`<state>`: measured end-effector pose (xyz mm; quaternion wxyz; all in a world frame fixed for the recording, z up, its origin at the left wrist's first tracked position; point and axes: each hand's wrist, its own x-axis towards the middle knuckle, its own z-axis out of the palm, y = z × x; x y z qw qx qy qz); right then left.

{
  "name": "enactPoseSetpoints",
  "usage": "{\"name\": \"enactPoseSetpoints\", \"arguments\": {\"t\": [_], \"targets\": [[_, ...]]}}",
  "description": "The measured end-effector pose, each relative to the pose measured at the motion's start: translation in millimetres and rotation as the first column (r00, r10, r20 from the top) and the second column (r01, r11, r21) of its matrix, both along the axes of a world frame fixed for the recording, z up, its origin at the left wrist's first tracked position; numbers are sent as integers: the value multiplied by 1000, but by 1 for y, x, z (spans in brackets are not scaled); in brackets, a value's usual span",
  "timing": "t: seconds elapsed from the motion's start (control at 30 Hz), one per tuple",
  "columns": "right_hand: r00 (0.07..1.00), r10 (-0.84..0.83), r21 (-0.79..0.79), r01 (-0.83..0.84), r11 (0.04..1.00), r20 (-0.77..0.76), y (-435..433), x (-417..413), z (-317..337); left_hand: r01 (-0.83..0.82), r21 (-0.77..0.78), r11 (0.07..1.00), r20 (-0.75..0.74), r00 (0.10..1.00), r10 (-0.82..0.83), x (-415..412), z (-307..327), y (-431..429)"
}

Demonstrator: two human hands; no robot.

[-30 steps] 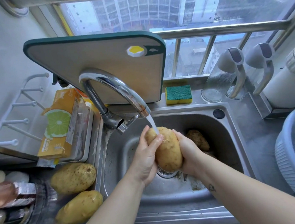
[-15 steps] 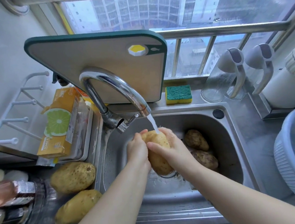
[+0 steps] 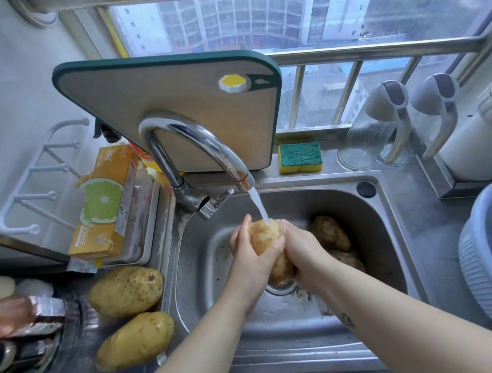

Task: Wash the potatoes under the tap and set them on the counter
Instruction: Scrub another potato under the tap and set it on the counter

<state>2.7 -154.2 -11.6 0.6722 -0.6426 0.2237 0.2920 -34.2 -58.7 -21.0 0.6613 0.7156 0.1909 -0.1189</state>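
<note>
Right, from the head view I am watching the washing step in progress. The left hand (image 3: pixel 252 262) is curling round the near side of a potato (image 3: pixel 264 235), the right hand (image 3: pixel 302 249) is wrapping it from 3 o'clock, and together they are holding it upright above the drain of the sink (image 3: pixel 389 228). The tap (image 3: pixel 194 137) is running, and its stream (image 3: pixel 259 204) is striking the potato's top end.

A pale potato (image 3: pixel 126 290) and a second pale potato (image 3: pixel 134 340) are lying on the tabletop (image 3: pixel 440 238) at 9 and 8 o'clock from the sink; I am judging them washed. A darker potato (image 3: pixel 329 232) and another dark one (image 3: pixel 349 262) are waiting in the basin at 3 o'clock from the hands, so I am reckoning the task about halfway.

The next move, I am thinking, calls for a firm hold on slippery wet skin. Then comes a carry towards 9 o'clock over the sink rim, setting it down beside the clean pair without letting it roll.
</note>
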Motion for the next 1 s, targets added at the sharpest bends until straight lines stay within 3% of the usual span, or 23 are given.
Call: {"name": "enactPoseSetpoints", "arguments": {"t": [0.07,0.17,0.3,0.37,0.43,0.53,0.6,0.67,0.8,0.9,1.0], "targets": [[990,66,-73,-57,996,127,5,-1,1,-187,-121,975,-53,982,181,9,0,-3],[900,262,-190,-206,960,347,6,-6,0,-423,-341,840,-245,902,355,25,3,-5],[683,546,-391,-389,834,485,-10,-10,-1,-508,-457,730,-470,835,287,33,12,6],[590,627,-501,-389,773,509,-17,-8,-2,-492,-490,720,-529,824,204,36,15,10],[553,622,-518,-356,778,554,-16,-3,0,-482,-516,708,-550,820,157,36,15,10],[692,434,-384,-239,892,576,-7,2,0,-467,-515,719,-527,834,164,36,16,6],[838,252,-234,-153,960,484,-1,6,-2,-435,-459,775,-470,859,204,35,16,-1],[916,140,-171,-79,982,377,4,12,-1,-417,-380,826,-399,879,261,31,15,-8],[989,83,-166,-62,984,123,8,26,1,-326,-260,909,-241,934,265,16,12,-12],[994,-16,-90,6,996,-111,3,29,2,-107,-96,990,-74,992,101,5,9,-7],[986,-28,-72,16,997,-163,2,28,0,37,-12,999,30,999,-37,2,1,-1]]}}
